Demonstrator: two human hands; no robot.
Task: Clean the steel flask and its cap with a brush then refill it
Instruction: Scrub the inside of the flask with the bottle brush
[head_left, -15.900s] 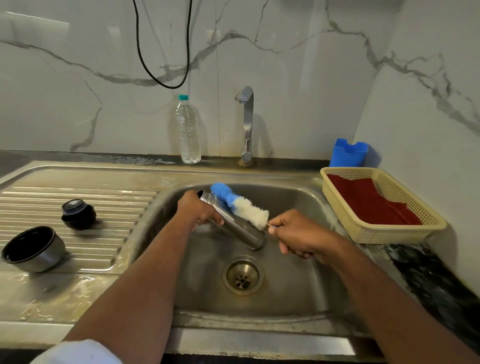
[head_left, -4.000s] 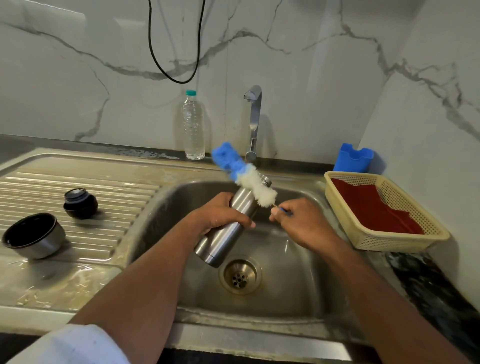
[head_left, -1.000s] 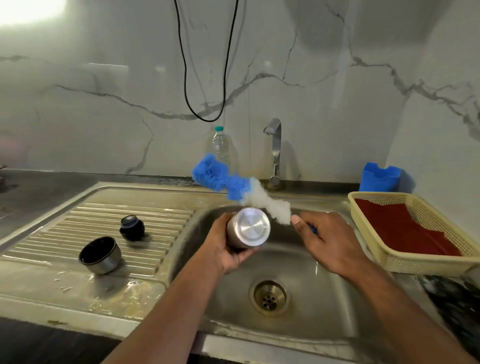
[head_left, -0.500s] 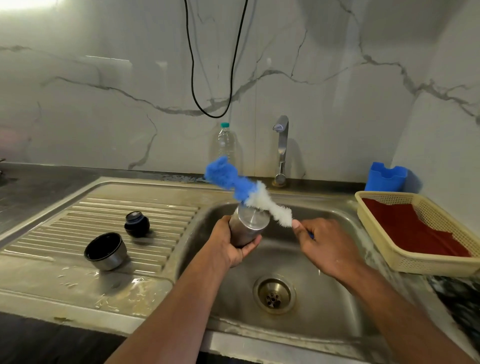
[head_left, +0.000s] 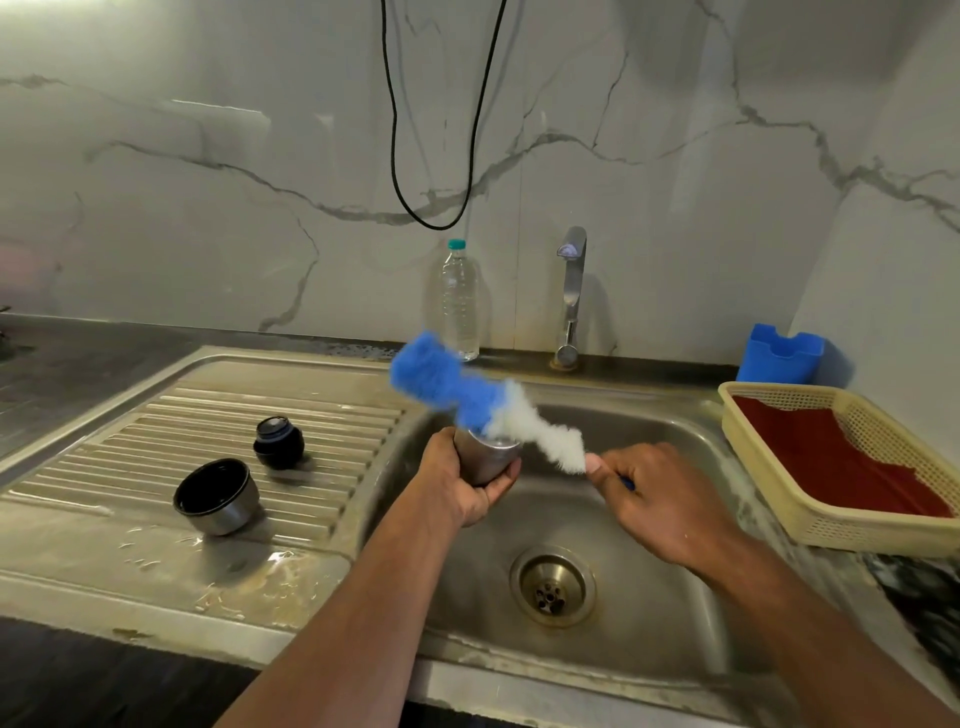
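drainboard (head_left: 156, 415): ribbed steel, left of the basin, wet patches on the flat front part
steel cup cap (head_left: 216, 496): lies on the drainboard, tilted, dark inside facing up-left
black stopper (head_left: 278, 442): upright on the ribs, just behind-right of the cup cap, apart from it
left hand (head_left: 464, 480): fingers and thumb wrapped round the flask, held over the basin's left side
steel flask (head_left: 485, 460): in the left hand, end-on to the camera, flat steel end up, most of the body hidden by the hand
brush (head_left: 485, 402): blue-and-white fluffy head lies across the flask's upper end, touching it; blue end up-left, white end toward the right hand, blurred
plastic bottle (head_left: 459, 301): clear, teal cap, stands at the wall behind the sink
tap (head_left: 571, 291): steel, against the wall, right of the bottle
right hand (head_left: 660, 499): fingers curled tight round the brush's blue handle, thumb tip by the white bristles
sink (head_left: 649, 597): steel basin, drain at bottom centre
basket (head_left: 831, 530): cream plastic, on the counter right of the sink, red cloth inside
blue holder (head_left: 782, 353): behind the basket, at the wall corner
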